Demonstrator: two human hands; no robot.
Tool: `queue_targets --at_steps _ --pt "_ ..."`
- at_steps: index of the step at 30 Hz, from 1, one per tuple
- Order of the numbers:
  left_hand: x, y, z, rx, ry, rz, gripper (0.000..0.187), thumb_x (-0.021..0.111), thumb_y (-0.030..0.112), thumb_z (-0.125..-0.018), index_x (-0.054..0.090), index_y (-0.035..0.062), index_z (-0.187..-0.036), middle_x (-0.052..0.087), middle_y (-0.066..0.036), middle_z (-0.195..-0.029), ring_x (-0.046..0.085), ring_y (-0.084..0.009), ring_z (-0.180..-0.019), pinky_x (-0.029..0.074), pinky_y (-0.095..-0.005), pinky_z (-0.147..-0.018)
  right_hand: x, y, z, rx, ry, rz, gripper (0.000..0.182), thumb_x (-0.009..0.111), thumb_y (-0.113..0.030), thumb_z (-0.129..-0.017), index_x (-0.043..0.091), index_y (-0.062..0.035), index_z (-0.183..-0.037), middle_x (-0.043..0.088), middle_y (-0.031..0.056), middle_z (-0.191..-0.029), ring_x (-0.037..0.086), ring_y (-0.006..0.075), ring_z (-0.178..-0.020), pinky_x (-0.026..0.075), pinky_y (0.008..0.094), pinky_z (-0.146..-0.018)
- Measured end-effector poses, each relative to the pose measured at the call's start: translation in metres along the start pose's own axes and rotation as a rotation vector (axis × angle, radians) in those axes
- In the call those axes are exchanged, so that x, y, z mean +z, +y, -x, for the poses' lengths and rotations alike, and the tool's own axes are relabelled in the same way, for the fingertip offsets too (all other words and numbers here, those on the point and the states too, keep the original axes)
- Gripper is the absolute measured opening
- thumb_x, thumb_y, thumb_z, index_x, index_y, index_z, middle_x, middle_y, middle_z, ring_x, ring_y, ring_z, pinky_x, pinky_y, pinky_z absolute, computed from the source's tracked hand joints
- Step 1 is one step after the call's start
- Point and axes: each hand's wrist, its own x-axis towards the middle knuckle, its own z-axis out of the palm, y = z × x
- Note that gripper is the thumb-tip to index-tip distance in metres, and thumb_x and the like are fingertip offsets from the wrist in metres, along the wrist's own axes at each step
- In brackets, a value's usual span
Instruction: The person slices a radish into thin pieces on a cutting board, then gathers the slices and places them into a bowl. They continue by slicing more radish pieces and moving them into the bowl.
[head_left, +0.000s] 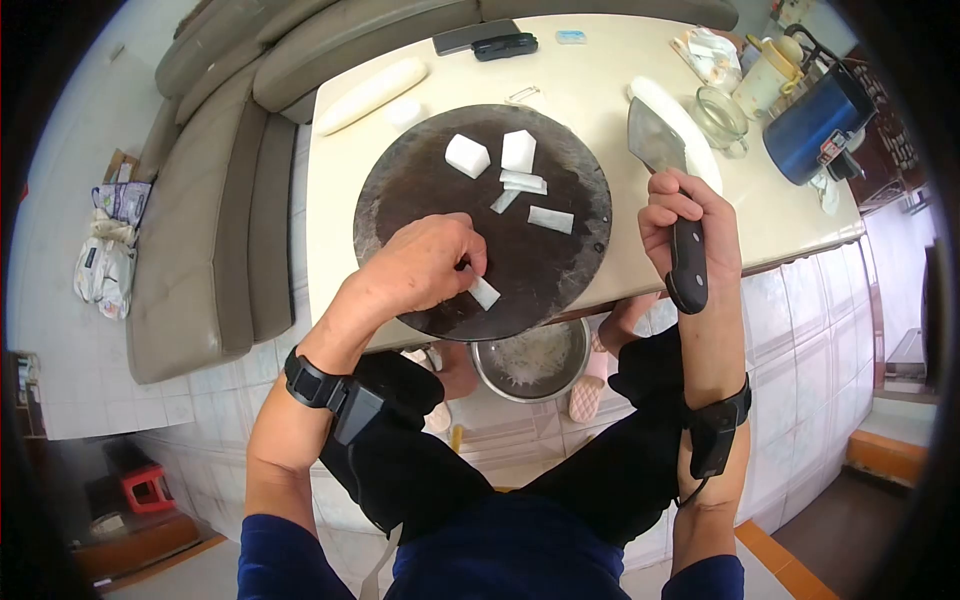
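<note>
My left hand (pixel 430 262) is pinched closed on a thin daikon slice (pixel 485 293) at the near part of a round dark cutting board (pixel 395 200). Two white daikon chunks (pixel 467 156) sit on the far half of the board. Near them lie several flat daikon slices (pixel 550 220). To the right of the board, my right hand (pixel 712 222) grips the black handle of a cleaver (pixel 655 138), held off the board with its blade pointing away from me. Behind the blade lies a long white daikon (pixel 706 165) on the table.
Another daikon (pixel 372 95) lies at the table's left (pixel 335 210). A glass mug (pixel 718 120), a yellow jug (pixel 768 78) and a blue kettle (pixel 815 125) stand at right. Below the table edge, a metal basin (pixel 489 374) holds white shreds. A sofa (pixel 195 220) stands left.
</note>
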Motion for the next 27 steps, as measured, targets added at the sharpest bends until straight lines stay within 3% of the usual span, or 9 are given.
queue_targets --at_steps 4,6,11,13,18,21,23,24,27 --pt "0.003 0.004 -0.004 0.051 0.187 -0.075 0.018 0.071 0.002 -0.075 0.068 0.0015 -0.093 0.060 -0.013 -0.088 0.062 -0.0311 -0.083 0.049 -0.0371 -0.073 0.001 -0.001 0.000 -0.002 -0.010 -0.005 0.008 0.050 -0.005 -0.093 0.049 0.0016 -0.089 0.053 0.0047 -0.075 0.047 0.0053 -0.052 0.045 0.0262 -0.056" --pt "0.001 0.004 -0.018 0.044 0.260 0.066 0.022 0.069 0.002 -0.077 0.067 0.0021 -0.099 0.061 -0.014 -0.092 0.062 -0.0318 -0.083 0.049 -0.0382 -0.074 0.001 -0.001 0.000 0.010 -0.022 -0.042 0.007 0.050 -0.005 -0.093 0.049 0.0017 -0.090 0.053 0.0052 -0.077 0.047 0.0054 -0.052 0.044 0.0261 -0.056" --pt "0.026 0.011 -0.055 0.201 0.327 0.105 0.022 0.065 0.003 -0.082 0.064 0.0018 -0.104 0.060 -0.015 -0.097 0.062 -0.0324 -0.084 0.050 -0.0396 -0.075 0.003 -0.001 0.002 -0.024 0.005 -0.030 0.007 0.050 -0.005 -0.093 0.048 0.0015 -0.091 0.053 0.0057 -0.079 0.048 0.0054 -0.052 0.044 0.0262 -0.056" --pt "0.033 0.016 -0.060 0.185 0.312 -0.077 0.023 0.064 0.002 -0.083 0.062 0.0025 -0.106 0.058 -0.014 -0.100 0.061 -0.0335 -0.088 0.050 -0.0411 -0.076 0.002 -0.003 0.004 -0.036 0.024 -0.023 0.007 0.050 -0.005 -0.093 0.047 0.0015 -0.091 0.054 0.0057 -0.080 0.047 0.0054 -0.052 0.044 0.0261 -0.055" --pt "0.027 0.022 -0.068 0.103 0.222 -0.099 0.016 0.063 0.001 -0.083 0.057 0.0029 -0.098 0.056 -0.014 -0.102 0.060 -0.0341 -0.092 0.049 -0.0422 -0.076 0.000 -0.010 0.009 -0.022 0.016 -0.058 0.007 0.050 -0.004 -0.093 0.047 0.0015 -0.091 0.052 0.0041 -0.078 0.047 0.0046 -0.052 0.044 0.0260 -0.056" --pt "0.024 0.021 -0.069 0.185 0.293 -0.072 0.011 0.062 0.000 -0.082 0.056 0.0023 -0.091 0.059 -0.014 -0.093 0.059 -0.0368 -0.085 0.048 -0.0412 -0.073 -0.001 -0.013 0.011 -0.026 -0.001 -0.063 0.007 0.050 -0.004 -0.094 0.048 0.0020 -0.090 0.050 0.0024 -0.076 0.047 0.0043 -0.052 0.044 0.0258 -0.056" --pt "0.018 0.022 -0.068 0.162 0.181 0.051 0.006 0.062 -0.001 -0.083 0.060 0.0005 -0.088 0.063 -0.011 -0.082 0.061 -0.0284 -0.076 0.049 -0.0361 -0.070 -0.001 -0.014 0.011 -0.019 -0.005 -0.066 0.008 0.049 -0.004 -0.094 0.048 0.0022 -0.090 0.049 0.0016 -0.074 0.047 0.0041 -0.052 0.044 0.0256 -0.057" --pt "0.013 0.022 -0.066 0.159 0.176 0.049 0.006 0.062 -0.001 -0.083 0.060 0.0005 -0.088 0.063 -0.011 -0.082 0.061 -0.0284 -0.076 0.049 -0.0361 -0.070 -0.001 -0.015 0.012 -0.013 -0.012 -0.064 0.009 0.049 -0.004 -0.094 0.048 0.0025 -0.089 0.048 0.0007 -0.073 0.046 0.0040 -0.052 0.044 0.0254 -0.057" --pt "-0.002 0.015 -0.053 0.084 0.055 0.401 0.005 0.064 0.000 -0.085 0.066 -0.0002 -0.089 0.067 -0.005 -0.078 0.062 -0.0154 -0.074 0.049 -0.0288 -0.071 0.001 -0.016 0.014 -0.014 -0.023 -0.048 0.010 0.048 -0.005 -0.095 0.049 0.0030 -0.089 0.048 -0.0003 -0.071 0.046 0.0037 -0.052 0.044 0.0252 -0.057"
